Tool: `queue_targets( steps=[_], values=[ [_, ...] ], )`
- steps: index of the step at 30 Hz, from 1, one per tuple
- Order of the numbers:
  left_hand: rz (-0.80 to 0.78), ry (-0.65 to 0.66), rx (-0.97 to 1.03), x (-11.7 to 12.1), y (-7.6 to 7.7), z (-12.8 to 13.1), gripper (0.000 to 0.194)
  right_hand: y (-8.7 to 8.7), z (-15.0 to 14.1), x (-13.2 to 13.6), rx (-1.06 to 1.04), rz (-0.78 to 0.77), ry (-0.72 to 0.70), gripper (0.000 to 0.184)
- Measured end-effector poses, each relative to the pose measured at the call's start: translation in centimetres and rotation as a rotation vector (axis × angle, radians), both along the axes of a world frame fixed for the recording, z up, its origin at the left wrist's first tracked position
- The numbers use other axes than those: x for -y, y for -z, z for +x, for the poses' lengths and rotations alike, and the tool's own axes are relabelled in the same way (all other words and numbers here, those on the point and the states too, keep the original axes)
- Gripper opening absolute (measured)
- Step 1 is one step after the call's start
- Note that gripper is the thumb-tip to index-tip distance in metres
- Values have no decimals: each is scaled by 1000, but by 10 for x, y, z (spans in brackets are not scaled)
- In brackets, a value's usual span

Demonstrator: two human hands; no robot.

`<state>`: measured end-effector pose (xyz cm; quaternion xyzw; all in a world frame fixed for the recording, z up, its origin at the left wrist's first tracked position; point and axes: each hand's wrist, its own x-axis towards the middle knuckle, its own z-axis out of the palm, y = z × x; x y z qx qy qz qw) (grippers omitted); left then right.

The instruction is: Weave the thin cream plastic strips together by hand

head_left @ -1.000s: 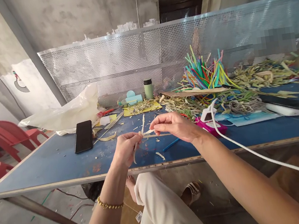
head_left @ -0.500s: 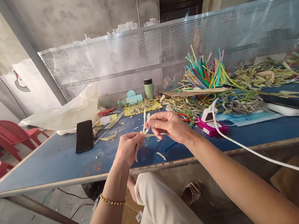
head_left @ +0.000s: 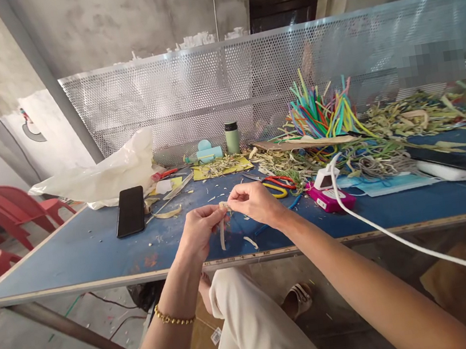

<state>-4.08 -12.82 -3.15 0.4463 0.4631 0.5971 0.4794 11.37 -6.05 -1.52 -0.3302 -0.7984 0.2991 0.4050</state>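
Note:
A pale, flat plant-like strip hangs down from between my hands, above the front part of the blue table. My left hand pinches it between thumb and fingers. On the other side, my right hand has its fingertips closed at the same folded bit of strip, almost touching the left fingertips. The exact fold is too small to make out. Just beyond my right hand lie red and yellow loop handles, partly covered by it. A short pale scrap rests below the hands.
A black phone lies to the left, near a white plastic bag. A green bottle stands at the back. Colourful stems and heaped dried strips fill the back right. A white cable crosses the right edge.
My right hand has moved slightly left and down, its fingers closing against the left ones. The strip's upright ends no longer show, and the red and yellow handles are now exposed.

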Motion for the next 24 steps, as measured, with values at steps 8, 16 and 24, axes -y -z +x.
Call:
queue_targets(
  steps=[8,16,24],
  values=[
    [34,17,-27,0,2,0,36,-6,4,2,84,33,1,16],
    [43,24,-94,1,-1,1,33,-12,9,1,113,3,-74,17],
    [-2,77,-61,1,-3,1,31,-13,13,-2,82,-63,-215,23]
  ],
)
